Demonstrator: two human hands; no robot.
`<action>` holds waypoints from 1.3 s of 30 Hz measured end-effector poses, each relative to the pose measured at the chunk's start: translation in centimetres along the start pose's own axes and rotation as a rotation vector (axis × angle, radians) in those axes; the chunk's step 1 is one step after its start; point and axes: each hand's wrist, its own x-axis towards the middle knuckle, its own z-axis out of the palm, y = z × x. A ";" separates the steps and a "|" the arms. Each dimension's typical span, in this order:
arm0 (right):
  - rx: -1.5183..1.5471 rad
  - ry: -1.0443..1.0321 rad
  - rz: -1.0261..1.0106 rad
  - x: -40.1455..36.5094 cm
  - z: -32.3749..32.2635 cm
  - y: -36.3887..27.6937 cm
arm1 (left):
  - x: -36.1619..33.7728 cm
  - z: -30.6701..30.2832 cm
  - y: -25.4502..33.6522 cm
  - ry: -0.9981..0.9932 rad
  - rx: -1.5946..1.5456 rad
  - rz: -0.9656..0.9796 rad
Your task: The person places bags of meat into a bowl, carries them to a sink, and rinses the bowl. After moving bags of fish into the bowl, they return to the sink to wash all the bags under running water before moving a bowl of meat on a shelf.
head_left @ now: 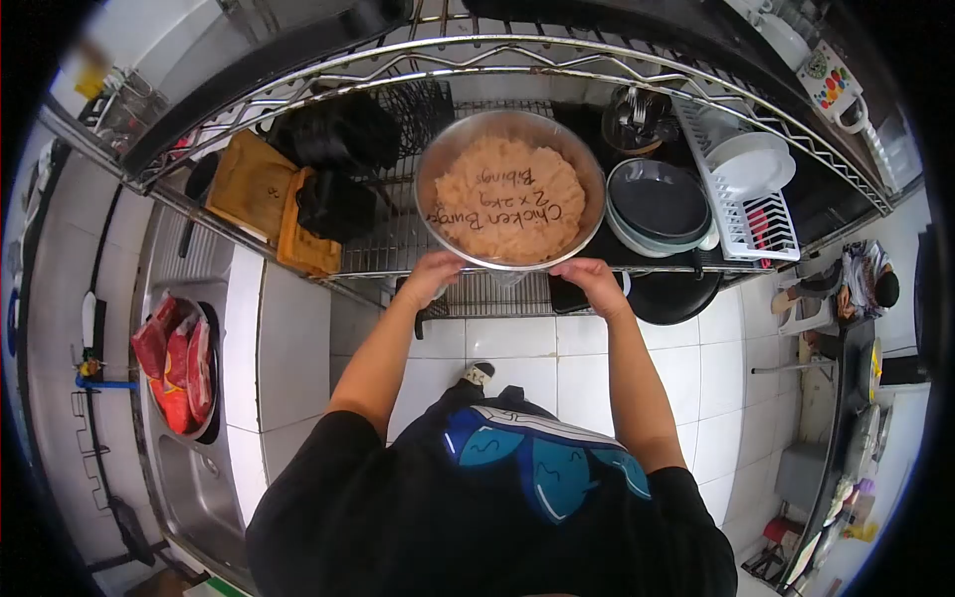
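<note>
A round metal bowl [595, 169] rests on or just above the front of the wire rack's shelf. Inside lies pale pink ground chicken [509, 159] in what looks like clear plastic, with handwriting reading "Chicken Burger 2 x 2kg" and one more word. My left hand [435, 278] pinches the near left side of the bowl's rim. On the near right side, my right hand [594, 283] grips the same rim between thumb and fingers. A bit of clear plastic hangs below the rim between my hands.
Wooden blocks [246, 186] and black containers [338, 204] stand left of the bowl. Stacked bowls [659, 204] and a white dish rack [736, 224] are to its right. A bowl of red meat packs [176, 363] sits at the sink [199, 497]. An upper wire shelf [477, 42] overhangs.
</note>
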 end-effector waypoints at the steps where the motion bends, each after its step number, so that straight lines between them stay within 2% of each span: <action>1: -0.088 0.049 0.010 0.0 -0.4 0.9 | 0.0 -0.3 -0.4 0.010 0.061 -0.007; 2: -0.196 0.130 -0.001 -0.1 -1.0 2.3 | -0.1 -0.8 -0.7 0.018 0.122 -0.015; 3: -0.182 0.144 0.062 -0.7 -1.7 3.1 | -0.5 -0.5 -0.2 0.027 0.180 -0.019; 6: -0.162 0.165 0.209 -3.6 -3.1 4.8 | -3.9 2.2 3.1 -0.511 1.040 -0.028; 9: -0.199 0.186 0.289 -7.8 -3.8 5.9 | -5.1 5.6 3.6 -0.793 0.729 0.131; 12: -0.161 0.280 0.419 -12.0 -6.1 9.0 | -3.1 7.2 4.0 -0.512 0.578 0.340; 15: -0.108 0.423 0.498 -16.4 -8.2 11.4 | -2.7 7.0 3.4 -0.494 0.408 0.103; 16: -0.077 0.459 0.509 -18.1 -9.1 12.6 | -2.9 7.1 2.6 -0.397 0.211 -0.016; 19: -0.069 0.557 0.567 -22.2 -11.0 14.8 | -3.2 5.8 -0.5 -0.184 0.250 0.057; 20: -0.029 0.567 0.563 -23.3 -11.9 15.9 | -3.7 5.6 -0.9 -0.075 0.156 0.003; 22: -0.047 0.600 0.572 -24.9 -12.0 15.8 | -4.2 4.2 -2.8 -0.007 0.195 -0.030; 24: -0.094 0.586 0.613 -25.7 -12.8 16.7 | -7.0 3.0 -2.8 0.032 0.262 -0.042; 26: -0.222 0.492 0.529 -26.0 -12.7 17.1 | -9.6 0.9 -3.9 0.102 0.228 -0.024; 28: -0.414 0.293 0.380 -25.5 -14.5 20.9 | -13.2 -0.4 -3.0 0.174 0.194 0.008; 32: -0.412 0.274 0.622 -24.6 -13.4 20.3 | -22.3 -3.7 -0.8 0.374 0.110 0.104; 35: -0.253 0.310 0.754 -22.9 -14.1 24.8 | -28.0 -7.0 1.0 0.609 0.083 0.186; 37: -0.323 0.243 0.632 -22.2 -11.7 22.7 | -31.2 -9.5 2.2 0.798 0.105 0.247; 39: -0.370 0.215 0.596 -21.7 -10.5 22.4 | -33.5 -13.1 2.5 0.907 0.141 0.345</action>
